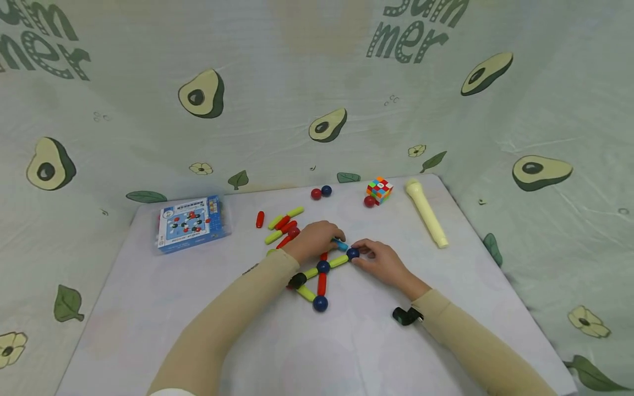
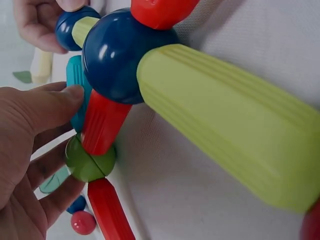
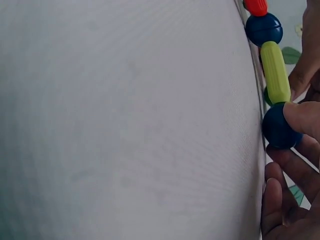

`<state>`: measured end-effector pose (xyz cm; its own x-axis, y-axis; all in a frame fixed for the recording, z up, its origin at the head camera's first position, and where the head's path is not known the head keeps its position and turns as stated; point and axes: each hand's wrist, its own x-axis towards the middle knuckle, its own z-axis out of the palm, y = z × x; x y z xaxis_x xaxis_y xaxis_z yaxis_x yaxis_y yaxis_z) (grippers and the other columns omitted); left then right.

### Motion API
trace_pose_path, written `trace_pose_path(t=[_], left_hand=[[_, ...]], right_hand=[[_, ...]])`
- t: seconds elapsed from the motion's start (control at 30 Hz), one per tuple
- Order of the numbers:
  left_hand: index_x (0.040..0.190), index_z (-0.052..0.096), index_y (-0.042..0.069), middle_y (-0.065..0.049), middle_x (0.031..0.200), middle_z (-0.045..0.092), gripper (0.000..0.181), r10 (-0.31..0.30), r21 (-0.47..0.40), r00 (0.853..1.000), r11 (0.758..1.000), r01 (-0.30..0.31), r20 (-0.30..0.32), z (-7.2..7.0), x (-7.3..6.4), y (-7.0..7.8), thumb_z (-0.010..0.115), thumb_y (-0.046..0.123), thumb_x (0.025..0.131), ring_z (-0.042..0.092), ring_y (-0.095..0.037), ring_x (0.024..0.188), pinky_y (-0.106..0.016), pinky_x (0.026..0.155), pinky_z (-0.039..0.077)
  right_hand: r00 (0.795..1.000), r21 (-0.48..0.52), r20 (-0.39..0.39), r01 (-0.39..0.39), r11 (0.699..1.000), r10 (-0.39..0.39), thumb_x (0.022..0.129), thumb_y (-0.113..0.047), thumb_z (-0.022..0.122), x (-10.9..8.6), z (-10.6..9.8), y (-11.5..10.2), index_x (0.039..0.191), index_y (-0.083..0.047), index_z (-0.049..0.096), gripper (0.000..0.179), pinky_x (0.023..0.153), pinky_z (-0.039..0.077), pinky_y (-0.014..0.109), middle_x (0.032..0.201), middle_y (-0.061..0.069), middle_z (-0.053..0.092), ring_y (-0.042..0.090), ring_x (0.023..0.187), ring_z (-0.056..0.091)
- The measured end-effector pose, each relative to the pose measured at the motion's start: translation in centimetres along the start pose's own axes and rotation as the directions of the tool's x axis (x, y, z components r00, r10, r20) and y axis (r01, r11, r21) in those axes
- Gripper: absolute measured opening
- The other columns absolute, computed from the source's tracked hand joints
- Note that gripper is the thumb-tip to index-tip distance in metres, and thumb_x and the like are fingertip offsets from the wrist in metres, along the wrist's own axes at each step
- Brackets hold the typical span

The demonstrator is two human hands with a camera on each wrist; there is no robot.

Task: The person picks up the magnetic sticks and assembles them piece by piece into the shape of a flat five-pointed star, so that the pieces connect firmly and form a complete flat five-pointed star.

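Observation:
Magnetic rods and balls are joined into a flat figure on the table. At its centre is a dark blue ball (image 1: 323, 267) with red and yellow-green rods around it. My left hand (image 1: 314, 242) pinches a light blue rod (image 2: 75, 75) between thumb and fingers, its other fingers by a green ball (image 2: 86, 162) on a red rod's end. My right hand (image 1: 383, 265) pinches another dark blue ball (image 3: 279, 125) at the end of a yellow-green rod (image 3: 275, 70). Another dark blue ball (image 1: 320, 303) forms the near corner. My left forearm and wrist camera hide part of the figure.
Loose rods (image 1: 273, 237) lie left of my left hand. A blue-and-white box (image 1: 188, 224) stands at the left. Toward the back are a red ball (image 1: 316, 193), a blue ball (image 1: 326, 191), a puzzle cube (image 1: 380, 190) with a red ball, and a pale yellow hammer-like stick (image 1: 427, 213).

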<state>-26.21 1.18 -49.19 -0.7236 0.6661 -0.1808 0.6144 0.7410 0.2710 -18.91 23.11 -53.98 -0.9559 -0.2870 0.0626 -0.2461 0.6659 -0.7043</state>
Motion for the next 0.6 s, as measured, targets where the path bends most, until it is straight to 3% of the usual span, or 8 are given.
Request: trace_pose_path(t=[0.17,0.6], left_hand=[[0.124,0.073,0.020,0.004,0.118,0.070,0.026,-0.006,0.009,1.000,1.000,0.006,0.017,0.28,0.40,0.02,0.069,0.022,0.099,0.061,-0.014,0.106,-0.031,0.101,0.050],[0.125,0.072,0.019,0.004,0.118,0.067,0.025,0.009,-0.043,1.000,0.999,-0.008,0.018,0.34,-0.15,-0.16,0.066,0.017,0.100,0.059,-0.013,0.104,-0.030,0.101,0.049]], right_hand=[[1.000,0.005,0.003,-0.001,1.000,0.001,0.093,-0.030,0.076,0.10,0.02,-0.05,0.124,-0.019,0.068,0.034,0.091,0.053,0.039,0.116,-0.004,0.070,0.016,0.106,0.064],[0.999,-0.016,0.006,0.033,0.999,-0.033,0.094,-0.027,0.075,0.12,-0.23,-0.36,0.127,-0.020,0.069,0.034,0.087,0.054,0.037,0.111,-0.004,0.070,0.015,0.101,0.064]])
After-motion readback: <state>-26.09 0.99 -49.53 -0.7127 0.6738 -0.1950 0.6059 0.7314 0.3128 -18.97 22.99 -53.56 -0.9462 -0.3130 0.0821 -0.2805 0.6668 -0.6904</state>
